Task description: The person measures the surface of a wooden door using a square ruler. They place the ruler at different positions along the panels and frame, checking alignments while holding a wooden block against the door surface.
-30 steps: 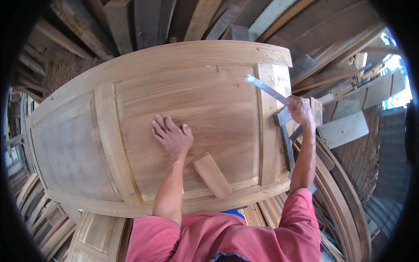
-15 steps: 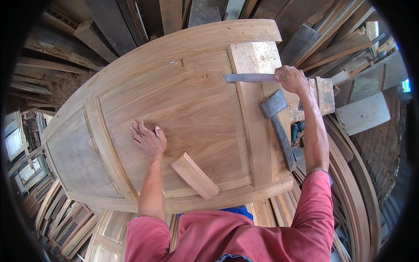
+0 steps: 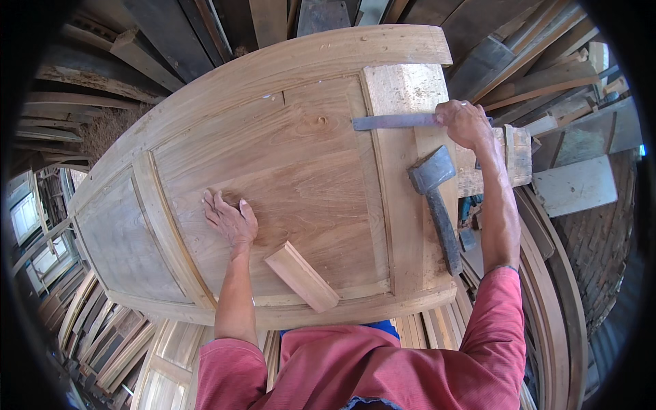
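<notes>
A large light-brown wooden door (image 3: 328, 198) with recessed panels lies before me. My left hand (image 3: 231, 219) rests on its middle panel, fingers spread and holding nothing. At the right end, my right hand (image 3: 466, 124) is closed around one end of a flat grey metal strip (image 3: 393, 121), ruler-like in shape. The strip's free end points left across the panel's edge moulding; whether it touches the wood I cannot tell. Below it, a hatchet-like tool with a dark handle (image 3: 437, 198) lies on the door frame. A short grooved wood offcut (image 3: 302, 277) lies right of my left forearm.
A thick rough timber (image 3: 521, 157) sticks out past the door's right end. Boards (image 3: 164, 55) lean along the far side, and curved wooden pieces (image 3: 547, 294) are stacked at the right. Wood strips (image 3: 116, 348) pile up at the lower left.
The view has shifted slightly. My right hand and the metal strip have moved a little to the right in the picture; my left hand stays on the panel.
</notes>
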Demonstrator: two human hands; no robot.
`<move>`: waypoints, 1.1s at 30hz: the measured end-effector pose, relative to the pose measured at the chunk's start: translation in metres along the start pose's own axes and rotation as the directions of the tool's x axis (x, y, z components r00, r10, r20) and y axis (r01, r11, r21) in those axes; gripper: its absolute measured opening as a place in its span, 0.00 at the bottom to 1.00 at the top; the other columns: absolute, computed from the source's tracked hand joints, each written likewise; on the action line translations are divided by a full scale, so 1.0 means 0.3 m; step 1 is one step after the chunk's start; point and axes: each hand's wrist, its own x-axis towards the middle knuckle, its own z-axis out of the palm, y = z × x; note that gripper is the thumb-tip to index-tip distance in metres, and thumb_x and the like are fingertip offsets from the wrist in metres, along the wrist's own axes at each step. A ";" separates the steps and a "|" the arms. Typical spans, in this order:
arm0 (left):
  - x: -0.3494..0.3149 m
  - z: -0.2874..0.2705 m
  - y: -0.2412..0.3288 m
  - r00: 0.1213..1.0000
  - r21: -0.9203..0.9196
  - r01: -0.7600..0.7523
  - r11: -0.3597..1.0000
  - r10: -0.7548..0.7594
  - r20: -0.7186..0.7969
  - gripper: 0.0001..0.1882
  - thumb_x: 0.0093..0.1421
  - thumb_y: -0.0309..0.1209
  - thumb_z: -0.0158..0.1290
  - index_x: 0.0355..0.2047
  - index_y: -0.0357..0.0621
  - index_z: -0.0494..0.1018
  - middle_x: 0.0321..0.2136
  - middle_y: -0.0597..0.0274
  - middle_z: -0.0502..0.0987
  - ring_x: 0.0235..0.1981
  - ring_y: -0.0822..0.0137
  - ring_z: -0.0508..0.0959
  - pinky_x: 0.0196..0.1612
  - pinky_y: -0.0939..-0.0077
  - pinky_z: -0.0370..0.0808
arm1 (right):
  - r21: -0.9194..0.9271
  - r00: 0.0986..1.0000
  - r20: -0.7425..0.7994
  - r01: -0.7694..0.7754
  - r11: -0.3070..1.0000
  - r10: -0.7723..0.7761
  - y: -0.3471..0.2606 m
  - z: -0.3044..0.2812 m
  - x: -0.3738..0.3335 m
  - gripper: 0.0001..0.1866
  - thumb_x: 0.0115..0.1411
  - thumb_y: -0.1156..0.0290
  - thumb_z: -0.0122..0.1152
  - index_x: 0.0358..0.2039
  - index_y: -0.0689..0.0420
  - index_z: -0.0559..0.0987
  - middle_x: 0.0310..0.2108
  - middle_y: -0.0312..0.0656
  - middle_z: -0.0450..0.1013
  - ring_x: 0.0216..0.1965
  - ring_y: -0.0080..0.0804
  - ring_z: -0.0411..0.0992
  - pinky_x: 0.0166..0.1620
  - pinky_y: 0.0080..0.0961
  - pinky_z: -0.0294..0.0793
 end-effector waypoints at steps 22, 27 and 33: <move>0.005 -0.029 0.010 0.999 0.003 -0.035 0.999 0.035 -0.017 0.39 0.58 0.39 0.57 0.64 0.36 0.54 0.69 0.30 0.55 0.70 0.31 0.53 0.69 0.35 0.47 | 0.131 0.966 -0.238 0.139 0.982 -0.105 0.048 -0.016 -0.075 0.13 0.70 0.63 0.51 0.40 0.58 0.79 0.43 0.55 0.77 0.49 0.56 0.76 0.49 0.50 0.74; 0.007 -0.035 0.006 0.998 -0.025 -0.034 0.999 0.033 -0.046 0.38 0.58 0.39 0.57 0.63 0.35 0.54 0.69 0.29 0.54 0.70 0.30 0.53 0.69 0.32 0.47 | 0.534 0.968 -0.230 0.041 0.844 0.099 -0.090 0.128 -0.214 0.12 0.71 0.64 0.50 0.40 0.59 0.77 0.31 0.59 0.73 0.35 0.59 0.73 0.41 0.52 0.71; 0.003 -0.047 0.013 0.999 -0.049 -0.007 0.999 0.005 -0.040 0.39 0.59 0.40 0.57 0.63 0.34 0.54 0.69 0.28 0.53 0.70 0.29 0.52 0.69 0.31 0.47 | 0.578 0.970 -0.157 -0.063 0.813 0.187 -0.454 0.316 -0.442 0.22 0.68 0.57 0.56 0.56 0.58 0.72 0.44 0.62 0.77 0.47 0.63 0.76 0.48 0.52 0.75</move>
